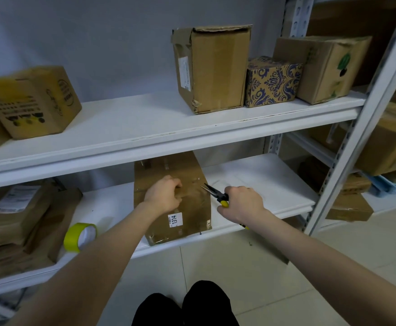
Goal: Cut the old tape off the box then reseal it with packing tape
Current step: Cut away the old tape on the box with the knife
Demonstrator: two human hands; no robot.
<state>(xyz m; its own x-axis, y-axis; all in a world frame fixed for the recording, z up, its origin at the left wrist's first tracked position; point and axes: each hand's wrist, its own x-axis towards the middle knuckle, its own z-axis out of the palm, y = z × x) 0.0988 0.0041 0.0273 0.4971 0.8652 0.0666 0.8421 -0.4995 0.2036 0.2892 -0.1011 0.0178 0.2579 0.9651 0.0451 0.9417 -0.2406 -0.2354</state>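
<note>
A brown cardboard box (187,222) with a white "1314" label lies on the lower white shelf (274,184), its top covered in shiny old tape. My left hand (162,194) rests on the box top with its fingers curled down onto the tape. My right hand (242,203) grips the yellow handles of needle-nose pliers (215,192), whose dark tips point left at the box's right edge. A roll of yellow-green tape (80,236) lies on the same shelf, left of the box.
Flattened brown parcels (16,217) are stacked at the shelf's left end. The upper shelf (145,128) carries several cardboard boxes, one with a blue pattern (272,82). A grey metal upright (356,142) stands at right, with more boxes behind it. The tiled floor (262,267) lies below.
</note>
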